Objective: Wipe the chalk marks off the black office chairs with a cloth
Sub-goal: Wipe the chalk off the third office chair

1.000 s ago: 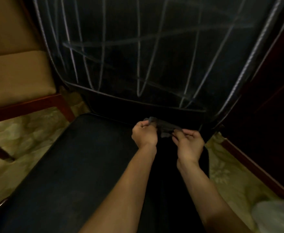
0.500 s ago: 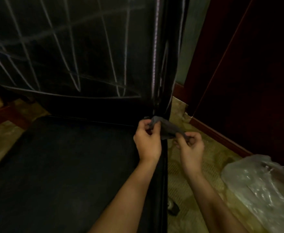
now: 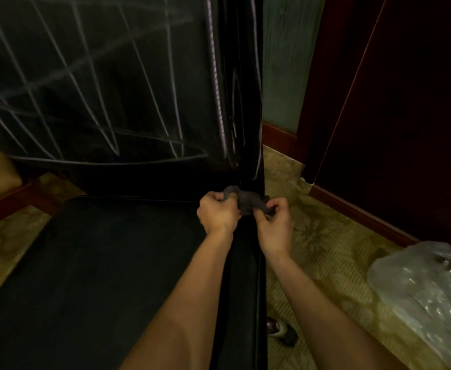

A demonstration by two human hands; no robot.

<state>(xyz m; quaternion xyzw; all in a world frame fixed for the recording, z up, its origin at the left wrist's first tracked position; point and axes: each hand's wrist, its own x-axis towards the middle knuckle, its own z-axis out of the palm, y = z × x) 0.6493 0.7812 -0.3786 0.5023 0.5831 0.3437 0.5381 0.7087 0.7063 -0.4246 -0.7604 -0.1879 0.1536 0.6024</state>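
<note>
Both fists, left hand (image 3: 219,210) & right hand (image 3: 273,222), pinching bunched grey cloth (image 3: 245,201) tight at chair (image 3: 112,263) seat's back-right corner, chalk marks (image 3: 85,84) untouched above — prob. just smearing if wad stays crumpled.

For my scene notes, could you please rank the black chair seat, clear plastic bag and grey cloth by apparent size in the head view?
1. Black chair seat
2. Clear plastic bag, cut off by the frame edge
3. Grey cloth, partly hidden by the hands
</note>
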